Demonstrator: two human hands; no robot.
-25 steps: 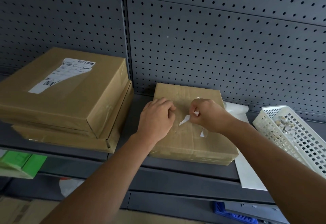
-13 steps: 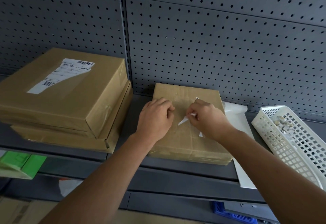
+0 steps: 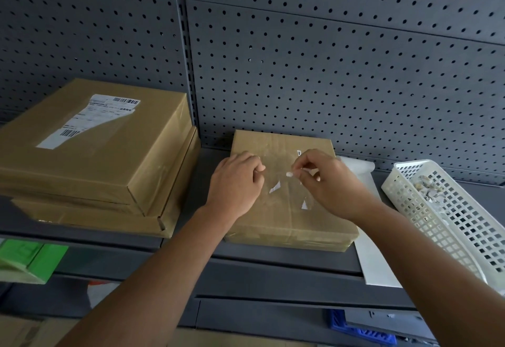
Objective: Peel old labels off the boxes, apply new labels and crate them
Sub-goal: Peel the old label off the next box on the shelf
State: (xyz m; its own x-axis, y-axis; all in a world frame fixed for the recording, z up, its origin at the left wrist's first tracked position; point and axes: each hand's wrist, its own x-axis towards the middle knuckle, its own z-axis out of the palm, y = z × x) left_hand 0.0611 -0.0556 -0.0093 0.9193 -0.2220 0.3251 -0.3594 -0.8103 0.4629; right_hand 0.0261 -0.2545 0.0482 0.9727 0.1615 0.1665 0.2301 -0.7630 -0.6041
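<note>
A flat brown cardboard box (image 3: 284,218) lies on the grey shelf in front of me. A few white label remnants (image 3: 274,188) still stick to its taped top. My left hand (image 3: 235,185) rests on the box's left part with fingers curled under, holding nothing visible. My right hand (image 3: 322,179) is raised slightly above the box and pinches a small white label scrap (image 3: 289,174) between thumb and fingers. To the left, two larger brown boxes (image 3: 90,160) are stacked; the top one carries a partly torn barcode label (image 3: 90,119).
A white perforated plastic basket (image 3: 448,221) with peeled paper scraps stands at the right. A white sheet (image 3: 374,259) lies under the box's right side. Grey pegboard (image 3: 328,73) backs the shelf. Green boxes (image 3: 27,259) and a blue crate (image 3: 360,333) sit below.
My right hand has lifted off the box top with a small torn scrap of label pinched in it. The left hand has stayed in place on the box.
</note>
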